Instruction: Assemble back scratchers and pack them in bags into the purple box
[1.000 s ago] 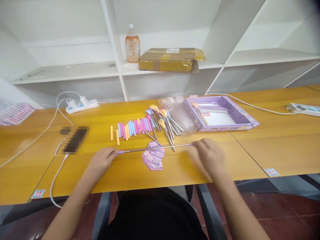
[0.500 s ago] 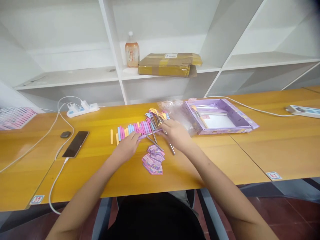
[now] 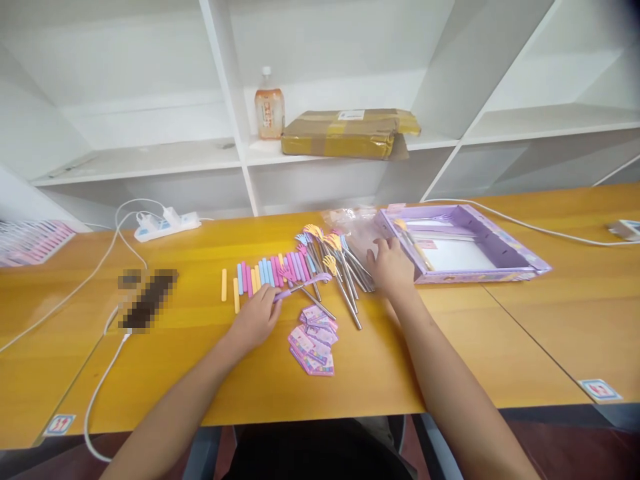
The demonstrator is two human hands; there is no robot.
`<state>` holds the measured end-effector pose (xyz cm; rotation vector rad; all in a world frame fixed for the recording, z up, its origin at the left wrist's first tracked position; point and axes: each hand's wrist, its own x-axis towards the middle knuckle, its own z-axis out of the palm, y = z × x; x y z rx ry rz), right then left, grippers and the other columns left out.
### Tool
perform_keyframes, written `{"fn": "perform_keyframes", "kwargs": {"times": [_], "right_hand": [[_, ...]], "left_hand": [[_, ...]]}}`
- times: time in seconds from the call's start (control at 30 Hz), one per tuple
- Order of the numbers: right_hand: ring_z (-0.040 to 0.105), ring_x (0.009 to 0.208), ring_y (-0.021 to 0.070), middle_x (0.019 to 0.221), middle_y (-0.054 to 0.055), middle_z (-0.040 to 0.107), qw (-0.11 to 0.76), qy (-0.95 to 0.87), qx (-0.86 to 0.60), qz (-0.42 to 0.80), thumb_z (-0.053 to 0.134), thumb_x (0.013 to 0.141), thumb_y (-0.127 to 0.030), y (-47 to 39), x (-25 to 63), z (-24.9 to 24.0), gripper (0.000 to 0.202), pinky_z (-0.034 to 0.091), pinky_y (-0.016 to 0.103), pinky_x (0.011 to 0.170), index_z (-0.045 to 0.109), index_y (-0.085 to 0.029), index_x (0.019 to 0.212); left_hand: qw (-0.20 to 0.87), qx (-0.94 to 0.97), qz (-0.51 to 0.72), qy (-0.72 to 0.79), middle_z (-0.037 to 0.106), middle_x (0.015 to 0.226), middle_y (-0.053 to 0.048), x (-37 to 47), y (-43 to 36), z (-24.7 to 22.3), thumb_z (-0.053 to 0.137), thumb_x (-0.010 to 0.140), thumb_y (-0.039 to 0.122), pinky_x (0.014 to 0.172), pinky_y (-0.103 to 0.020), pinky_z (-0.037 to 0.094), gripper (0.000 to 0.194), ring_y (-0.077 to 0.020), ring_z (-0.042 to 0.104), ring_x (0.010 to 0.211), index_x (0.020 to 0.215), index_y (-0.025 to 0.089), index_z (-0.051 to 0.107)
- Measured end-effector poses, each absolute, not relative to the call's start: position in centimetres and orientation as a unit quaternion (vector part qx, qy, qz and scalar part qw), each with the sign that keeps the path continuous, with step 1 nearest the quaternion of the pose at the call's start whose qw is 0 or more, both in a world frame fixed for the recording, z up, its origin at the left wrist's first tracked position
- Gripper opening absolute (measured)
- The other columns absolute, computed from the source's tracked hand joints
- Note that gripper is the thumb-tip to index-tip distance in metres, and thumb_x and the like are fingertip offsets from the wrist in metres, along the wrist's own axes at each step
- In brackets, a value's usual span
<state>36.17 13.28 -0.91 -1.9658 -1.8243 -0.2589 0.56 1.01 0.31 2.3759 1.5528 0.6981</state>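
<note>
My left hand (image 3: 256, 317) is closed around the handle of a purple back scratcher (image 3: 303, 285), whose hand-shaped head points right. My right hand (image 3: 393, 267) has its fingers apart and holds nothing visible; it is between the pile and the purple box (image 3: 493, 272), beside a clear plastic bag (image 3: 353, 223). Several back scratcher rods with yellow, blue and pink heads (image 3: 345, 283) lie in a loose pile between my hands. Coloured handle tubes (image 3: 273, 272) in pink, blue, yellow and purple lie in a row behind my left hand. Printed cards (image 3: 313, 340) are heaped in front.
Inside the purple box lies a scratcher with a yellow head (image 3: 415, 243). A power strip (image 3: 167, 227) with white cables sits at the back left, above a pixelated dark object (image 3: 150, 300). On the shelf are a bottle (image 3: 270, 107) and a taped carton (image 3: 345, 133).
My right hand has let go of the purple back scratcher's head end and moved right, towards the box. My left hand still holds the scratcher. The view has shifted slightly.
</note>
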Motion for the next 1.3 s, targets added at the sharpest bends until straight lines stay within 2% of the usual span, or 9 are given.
{"fn": "perform_keyframes", "kwargs": {"times": [0.13, 0.27, 0.4, 0.63, 0.8, 0.97, 1.07, 1.2, 1.3], "right_hand": [[0.073, 0.095, 0.0302, 0.135, 0.024, 0.057, 0.152, -0.633, -0.757, -0.059, 0.044, 0.11, -0.049, 12.9, 36.1, -0.8, 0.054, 0.054, 0.038, 0.078, 0.053, -0.009, 0.146], [0.075, 0.096, 0.03, 0.145, 0.03, 0.051, 0.158, -0.627, -0.761, -0.048, 0.035, 0.114, -0.043, 12.9, 36.4, -0.7, 0.052, 0.056, 0.04, 0.084, 0.048, -0.007, 0.15], [0.074, 0.101, 0.0321, 0.156, 0.034, 0.043, 0.166, -0.605, -0.776, -0.064, 0.046, 0.109, -0.039, 13.0, 36.9, -0.1, 0.052, 0.056, 0.044, 0.089, 0.048, -0.006, 0.149], [0.073, 0.098, 0.0305, 0.131, 0.026, 0.056, 0.151, -0.536, -0.828, -0.058, 0.043, 0.105, -0.024, 13.1, 38.2, 1.4, 0.04, 0.056, 0.043, 0.085, 0.061, -0.009, 0.137], [0.072, 0.096, 0.0296, 0.125, 0.02, 0.06, 0.161, -0.504, -0.848, -0.038, 0.047, 0.104, -0.028, 13.2, 40.0, 1.8, 0.036, 0.053, 0.04, 0.081, 0.07, -0.013, 0.128], [0.067, 0.093, 0.0261, 0.117, 0.016, 0.069, 0.326, -0.495, -0.802, -0.075, 0.047, 0.107, -0.035, 13.0, 40.8, 2.1, 0.032, 0.047, 0.037, 0.081, 0.072, -0.017, 0.116], [0.066, 0.088, 0.0243, 0.098, 0.012, 0.072, 0.466, -0.515, -0.717, -0.062, 0.046, 0.107, -0.038, 12.7, 39.6, 2.2, 0.031, 0.048, 0.036, 0.083, 0.067, -0.016, 0.116], [0.061, 0.066, 0.0183, 0.084, 0.004, 0.068, 0.58, -0.569, -0.576, 0.089, 0.047, 0.107, -0.049, 11.7, 35.7, 1.9, 0.034, 0.05, 0.032, 0.067, 0.061, -0.019, 0.117], [0.055, 0.052, 0.0153, 0.069, -0.004, 0.06, 0.595, -0.597, -0.457, 0.285, 0.059, 0.103, -0.056, 10.0, 31.5, 1.3, 0.034, 0.046, 0.028, 0.051, 0.057, -0.024, 0.114]], "left_hand": [[0.129, 0.805, 0.234, 0.53, 0.064, 0.113, -0.008, 0.6, 0.7, 0.3, 0.041, 0.112, 0.029, 0.085, -0.039, 0.052, 0.021, -0.0233, 0.066, 0.094, 0.119, 0.021, 0.058], [0.166, 0.792, 0.233, 0.54, 0.065, 0.112, -0.007, 0.5, 0.6, 0.0, 0.041, 0.112, 0.031, 0.085, -0.039, 0.051, 0.019, -0.0231, 0.067, 0.095, 0.115, 0.022, 0.058], [0.173, 0.794, 0.24, 0.532, 0.065, 0.113, -0.007, 0.9, 0.2, 0.0, 0.04, 0.113, 0.032, 0.087, -0.04, 0.051, 0.02, -0.0234, 0.066, 0.096, 0.116, 0.022, 0.057], [0.185, 0.789, 0.233, 0.537, 0.064, 0.115, -0.007, 1.1, 0.1, 0.0, 0.038, 0.113, 0.033, 0.088, -0.041, 0.051, 0.022, -0.0229, 0.065, 0.096, 0.117, 0.022, 0.056], [0.193, 0.783, 0.234, 0.543, 0.065, 0.115, -0.009, 1.0, 0.3, 0.1, 0.037, 0.113, 0.035, 0.091, -0.044, 0.052, 0.023, -0.0246, 0.066, 0.098, 0.115, 0.022, 0.056], [0.212, 0.74, 0.296, 0.565, 0.069, 0.124, -0.013, 0.9, 0.3, -0.4, 0.04, 0.112, 0.036, 0.091, -0.044, 0.054, 0.029, -0.0275, 0.069, 0.108, 0.136, 0.022, 0.048], [0.213, 0.727, 0.325, 0.566, 0.068, 0.112, -0.01, 0.8, 0.3, -0.5, 0.038, 0.113, 0.036, 0.085, -0.04, 0.054, 0.025, -0.0244, 0.068, 0.096, 0.13, 0.022, 0.05], [0.22, 0.748, 0.348, 0.52, 0.066, 0.112, -0.008, 0.8, 0.3, 0.3, 0.038, 0.113, 0.035, 0.095, -0.039, 0.051, 0.025, -0.0236, 0.064, 0.103, 0.112, 0.024, 0.061], [0.264, 0.729, 0.352, 0.525, 0.065, 0.11, -0.007, 0.9, 0.2, 1.0, 0.045, 0.111, 0.042, 0.091, -0.037, 0.05, 0.026, -0.0232, 0.062, 0.099, 0.113, 0.024, 0.064]]}}
